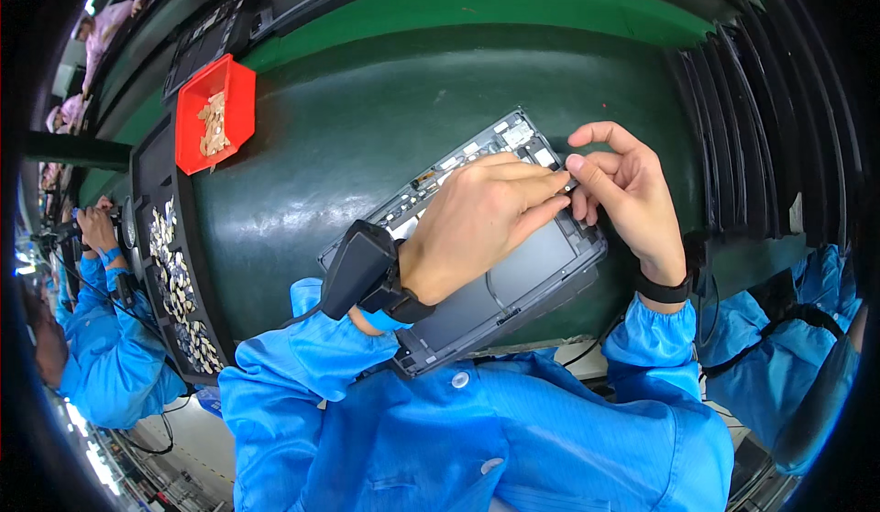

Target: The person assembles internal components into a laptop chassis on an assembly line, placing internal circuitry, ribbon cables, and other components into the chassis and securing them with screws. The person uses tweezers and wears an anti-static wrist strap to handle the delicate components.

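A flat grey electronic casing [541, 269] lies slanted before me, its inside facing up. Small parts and a circuit board [422, 185] run along its far side, and a thin cable crosses the plain grey area. My left hand [490, 209] reaches over the casing, its thumb and fingertips pressed together at the right end. There my right hand [628, 182] meets it, thumb beside the left fingertips and lower fingers curled at the casing's edge. The right index finger is bent and raised. Whatever small thing lies between the fingertips is hidden.
A red bin [246, 113] with small tan pieces stands at the far left, by a black tray [188, 237] of many small parts. Black panels [761, 127] stand in a row at right. Co-workers in blue sit on both sides, one's hands [96, 226] at far left.
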`<state>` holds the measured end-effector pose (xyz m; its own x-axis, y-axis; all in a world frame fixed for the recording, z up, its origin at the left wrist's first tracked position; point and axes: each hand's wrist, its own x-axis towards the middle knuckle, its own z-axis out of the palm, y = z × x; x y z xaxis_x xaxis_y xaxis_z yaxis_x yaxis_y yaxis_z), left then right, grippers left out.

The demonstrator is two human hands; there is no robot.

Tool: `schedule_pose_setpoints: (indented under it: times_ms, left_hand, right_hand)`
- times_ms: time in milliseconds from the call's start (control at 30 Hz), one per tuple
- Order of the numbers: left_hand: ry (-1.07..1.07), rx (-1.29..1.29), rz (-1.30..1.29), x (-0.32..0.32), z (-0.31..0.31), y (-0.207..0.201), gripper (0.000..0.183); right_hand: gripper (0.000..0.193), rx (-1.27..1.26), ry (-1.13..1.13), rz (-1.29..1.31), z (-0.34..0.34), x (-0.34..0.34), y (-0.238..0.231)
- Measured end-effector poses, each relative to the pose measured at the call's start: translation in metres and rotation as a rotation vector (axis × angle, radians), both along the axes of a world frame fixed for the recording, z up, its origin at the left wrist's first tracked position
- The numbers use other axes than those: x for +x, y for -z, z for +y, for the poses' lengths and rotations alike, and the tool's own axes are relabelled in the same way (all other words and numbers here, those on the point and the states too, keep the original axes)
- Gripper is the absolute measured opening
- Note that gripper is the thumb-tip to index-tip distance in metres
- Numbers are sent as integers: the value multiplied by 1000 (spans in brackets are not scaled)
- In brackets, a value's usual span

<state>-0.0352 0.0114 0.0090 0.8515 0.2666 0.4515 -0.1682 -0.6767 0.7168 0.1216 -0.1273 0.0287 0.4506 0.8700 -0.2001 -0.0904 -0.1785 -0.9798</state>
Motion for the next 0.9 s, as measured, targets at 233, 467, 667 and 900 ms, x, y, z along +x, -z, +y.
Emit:
schedule_pose_setpoints:
  times_ms: [233,467,667,900]
  left_hand:
    - [-16,286,72,-2,-2,-10,18]
    - [-55,474,160,-2,-3,-13,24]
    - [-11,436,114,-3,-1,-11,23]
    - [6,410,118,-2,-2,-7,21]
  right_hand:
    - [24,66,218,-32,0,12,4]
    - [27,64,173,-72,0,12,8]
    - [26,41,189,-92,1,13,8]
    - [25,47,162,-141,1,11,15]
